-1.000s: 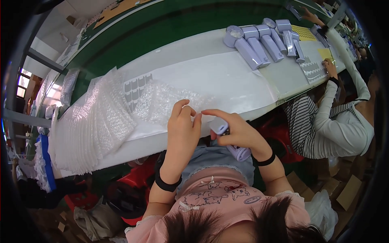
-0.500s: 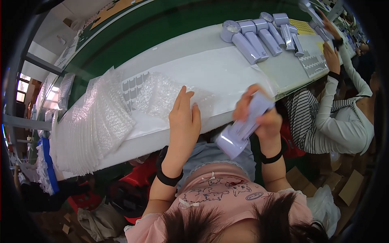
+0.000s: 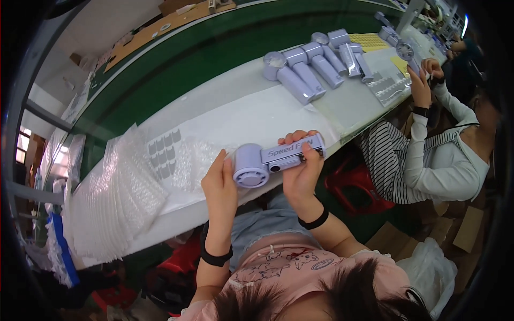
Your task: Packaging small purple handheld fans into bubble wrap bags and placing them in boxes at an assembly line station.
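Observation:
A lavender handheld fan (image 3: 250, 165) is held up over the near edge of the table, its round vented head to the left and its handle to the right. My right hand (image 3: 301, 174) is closed round the handle, thumb on the front and fingertips over the top edge. At the left side of the fan's head, my left hand (image 3: 218, 179) has thumb and fingers against its rim; part of that contact is hidden. Behind my left hand lies a sheet of bubble wrap (image 3: 195, 163), beside grey die-cut stickers (image 3: 165, 152).
A fanned stack of bubble-wrap bags (image 3: 115, 198) covers the table's left end. Several more lavender fans (image 3: 294, 83) lie at the back right, near a grey sticker sheet (image 3: 388, 88) and a yellow sheet (image 3: 369, 41). A co-worker (image 3: 433, 160) sits at right, handling another fan (image 3: 407, 52).
The fan has turned from a slanting, blurred position to nearly level and moved left over the table edge. My left hand has come against its head. The co-worker's hands have moved together.

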A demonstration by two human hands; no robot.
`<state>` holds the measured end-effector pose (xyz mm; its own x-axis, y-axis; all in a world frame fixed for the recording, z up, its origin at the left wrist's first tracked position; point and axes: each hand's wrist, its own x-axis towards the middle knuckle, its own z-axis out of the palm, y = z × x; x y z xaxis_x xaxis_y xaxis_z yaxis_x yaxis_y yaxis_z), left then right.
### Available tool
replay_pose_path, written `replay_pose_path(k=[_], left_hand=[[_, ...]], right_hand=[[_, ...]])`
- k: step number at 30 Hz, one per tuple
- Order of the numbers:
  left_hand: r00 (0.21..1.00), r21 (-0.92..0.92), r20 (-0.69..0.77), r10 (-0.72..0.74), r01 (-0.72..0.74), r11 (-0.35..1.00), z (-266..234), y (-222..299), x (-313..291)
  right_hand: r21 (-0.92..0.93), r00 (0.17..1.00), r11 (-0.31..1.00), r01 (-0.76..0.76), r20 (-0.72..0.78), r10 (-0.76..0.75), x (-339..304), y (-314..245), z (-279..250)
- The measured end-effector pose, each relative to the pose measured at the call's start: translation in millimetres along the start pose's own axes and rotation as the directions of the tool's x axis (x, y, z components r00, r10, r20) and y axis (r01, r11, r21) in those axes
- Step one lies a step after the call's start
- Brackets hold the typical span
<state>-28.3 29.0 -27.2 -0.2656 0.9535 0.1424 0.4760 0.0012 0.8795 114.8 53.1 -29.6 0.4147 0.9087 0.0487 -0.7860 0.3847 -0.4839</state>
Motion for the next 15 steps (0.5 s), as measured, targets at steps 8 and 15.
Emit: replay_pose_path(k=[8, 15], left_hand=[[1.0, -0.045, 0.017, 0.016, -0.015, 0.999, -4.1, -1.2, 4.9], [0.999, -0.066, 0.042, 0.03, -0.027, 0.997, -2.2, -1.9, 7.1]], right_hand=[[0.156, 0.912, 0.907, -0.39, -0.069, 0.404, 7.9, -11.1, 3.5], [-0.025, 0.956, 0.962, -0.271, -0.124, 0.266, 15.8, 8.2, 0.2]])
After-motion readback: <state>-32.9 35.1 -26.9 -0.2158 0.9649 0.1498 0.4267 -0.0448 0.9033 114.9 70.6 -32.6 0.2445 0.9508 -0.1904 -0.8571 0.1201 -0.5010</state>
